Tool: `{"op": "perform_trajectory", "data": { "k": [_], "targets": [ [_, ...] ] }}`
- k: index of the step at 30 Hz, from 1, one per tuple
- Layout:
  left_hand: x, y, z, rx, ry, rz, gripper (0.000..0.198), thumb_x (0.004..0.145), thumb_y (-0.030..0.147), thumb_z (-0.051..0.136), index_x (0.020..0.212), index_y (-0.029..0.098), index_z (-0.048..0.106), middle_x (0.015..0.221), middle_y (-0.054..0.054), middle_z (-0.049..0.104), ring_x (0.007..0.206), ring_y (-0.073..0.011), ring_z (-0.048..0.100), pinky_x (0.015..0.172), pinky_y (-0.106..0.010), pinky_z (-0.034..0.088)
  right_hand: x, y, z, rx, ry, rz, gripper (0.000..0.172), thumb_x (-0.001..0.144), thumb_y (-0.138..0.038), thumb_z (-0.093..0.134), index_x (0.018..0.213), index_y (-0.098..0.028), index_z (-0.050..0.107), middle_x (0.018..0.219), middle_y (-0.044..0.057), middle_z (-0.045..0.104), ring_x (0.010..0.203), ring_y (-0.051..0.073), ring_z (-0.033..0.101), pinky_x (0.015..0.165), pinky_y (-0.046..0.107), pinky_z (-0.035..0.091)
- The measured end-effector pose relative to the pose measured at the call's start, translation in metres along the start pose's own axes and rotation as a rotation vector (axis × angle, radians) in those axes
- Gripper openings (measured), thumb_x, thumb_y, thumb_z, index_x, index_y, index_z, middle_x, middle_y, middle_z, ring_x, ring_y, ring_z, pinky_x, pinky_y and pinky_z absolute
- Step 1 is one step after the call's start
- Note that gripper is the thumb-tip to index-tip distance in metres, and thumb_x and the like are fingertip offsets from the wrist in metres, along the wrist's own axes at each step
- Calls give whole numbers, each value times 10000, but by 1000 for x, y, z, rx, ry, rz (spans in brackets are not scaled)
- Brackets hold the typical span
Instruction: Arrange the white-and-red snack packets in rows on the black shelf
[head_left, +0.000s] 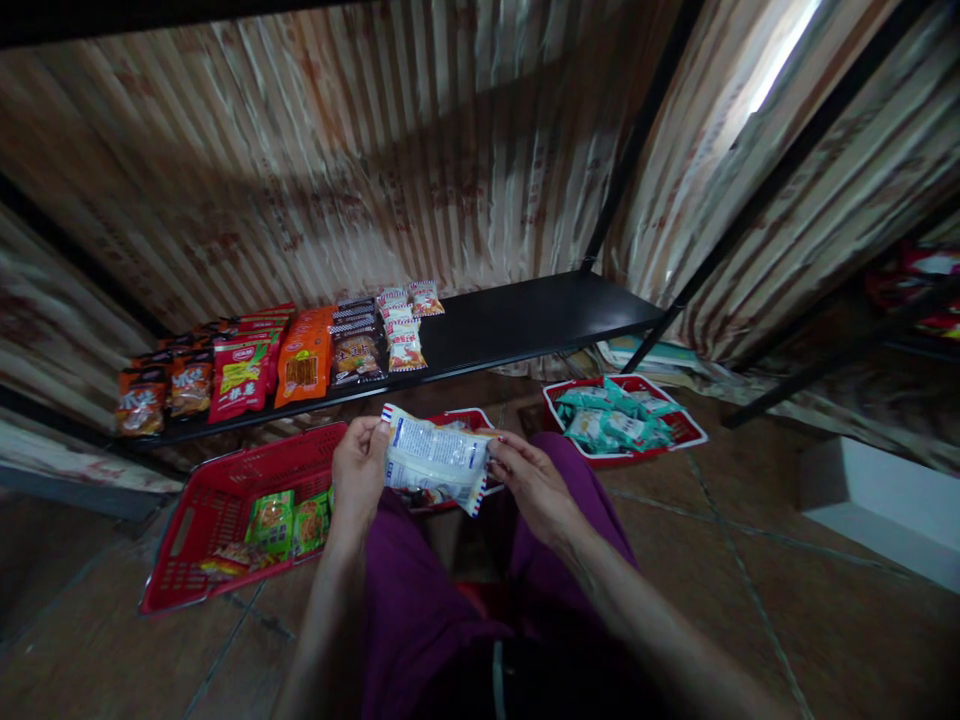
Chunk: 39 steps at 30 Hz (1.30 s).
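A white snack packet (435,455) with striped ends is stretched between my two hands above my knees, its printed back side facing me. My left hand (361,465) pinches its left end. Fingers of my right hand (531,478) grip the right end. Under the packet a small red basket (480,420) is partly hidden. Ahead on the black shelf (517,318) stand several similar white packets (405,343), with dark brown packets (357,352) beside them. Orange packets (304,365), red packets (238,375) and black-and-orange packets (141,400) stand further left.
A large red basket (206,490) at the left holds green packets (271,522) and other small packets. To the right, a red basket (694,430) contains teal packets (619,418). A white box (885,505) sits on the tiled floor. Black shelf posts (637,140) rise before striped curtains.
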<state>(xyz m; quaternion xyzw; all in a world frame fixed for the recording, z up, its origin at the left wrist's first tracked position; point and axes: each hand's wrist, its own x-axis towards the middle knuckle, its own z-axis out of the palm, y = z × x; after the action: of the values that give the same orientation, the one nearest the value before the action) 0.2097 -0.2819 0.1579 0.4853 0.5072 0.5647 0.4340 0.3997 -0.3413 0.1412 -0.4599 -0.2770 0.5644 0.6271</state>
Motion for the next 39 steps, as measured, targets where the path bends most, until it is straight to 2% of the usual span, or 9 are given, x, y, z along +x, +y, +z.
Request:
{"op": "perform_trajectory", "data": {
  "k": [6, 12, 15, 20, 22, 25, 30, 35, 39],
  "targets": [
    [0, 8, 1, 1, -134, -16, 216, 668, 374, 671, 696, 168, 615, 606, -2, 643, 513, -112, 547, 485, -197, 402, 5, -15, -8, -198, -123, 31, 358, 605, -453, 776, 852, -196, 744, 876, 50, 727, 795, 180, 631, 735, 279, 451],
    [-3, 14, 13, -47, -225, -69, 240, 623, 394, 716, 650, 173, 626, 575, 1, 637, 495, -117, 554, 474, -203, 410, 3, -19, -5, -364, -428, 33, 395, 667, -386, 740, 1022, -216, 710, 919, 7, 720, 802, 180, 626, 734, 281, 455],
    [2, 13, 12, -42, -184, -29, 260, 643, 398, 716, 736, 165, 648, 687, -34, 680, 600, -140, 610, 558, -225, 462, 5, -13, -6, -325, -357, 12, 390, 677, -403, 728, 1019, -216, 710, 878, -6, 718, 756, 168, 623, 712, 275, 458],
    [3, 5, 6, -148, 27, -55, 416, 657, 447, 709, 951, 166, 617, 951, -97, 685, 804, -176, 652, 678, -276, 512, 9, -4, -7, -150, -107, 43, 398, 613, -448, 767, 915, -192, 730, 771, 4, 722, 645, 153, 614, 623, 253, 444],
    [-6, 1, 8, -175, -5, -151, 479, 644, 483, 710, 976, 154, 603, 930, -100, 680, 784, -183, 655, 643, -284, 524, 10, -2, -7, -81, -64, 72, 391, 586, -451, 784, 867, -183, 732, 721, 9, 718, 604, 144, 608, 603, 250, 441],
    [-26, -6, 18, -158, -148, -276, 536, 624, 495, 730, 1000, 133, 608, 888, -110, 683, 785, -203, 658, 631, -297, 532, 11, 0, -4, -10, -31, 90, 368, 577, -450, 790, 818, -179, 725, 672, 8, 708, 561, 135, 599, 573, 244, 441],
    [-54, -17, 42, -236, -339, -302, 576, 701, 426, 708, 1184, 165, 535, 997, -123, 695, 885, -214, 663, 775, -327, 521, 10, 3, 2, 53, 48, 61, 364, 563, -440, 800, 805, -186, 702, 681, 1, 707, 556, 134, 600, 558, 239, 445],
    [-62, -23, 55, -316, -320, -280, 445, 740, 396, 678, 1116, 173, 592, 1104, -120, 674, 990, -245, 642, 817, -346, 516, 7, 12, 7, 82, 91, 51, 398, 565, -454, 794, 843, -191, 683, 718, 8, 713, 592, 154, 619, 554, 246, 452],
    [-63, -23, 56, -301, -238, -230, 353, 751, 361, 668, 1043, 166, 639, 1066, -101, 692, 975, -225, 644, 870, -334, 487, 7, 14, 7, 65, 101, 39, 445, 578, -459, 785, 928, -210, 668, 830, 23, 723, 706, 186, 650, 622, 271, 481]
  ]
}}
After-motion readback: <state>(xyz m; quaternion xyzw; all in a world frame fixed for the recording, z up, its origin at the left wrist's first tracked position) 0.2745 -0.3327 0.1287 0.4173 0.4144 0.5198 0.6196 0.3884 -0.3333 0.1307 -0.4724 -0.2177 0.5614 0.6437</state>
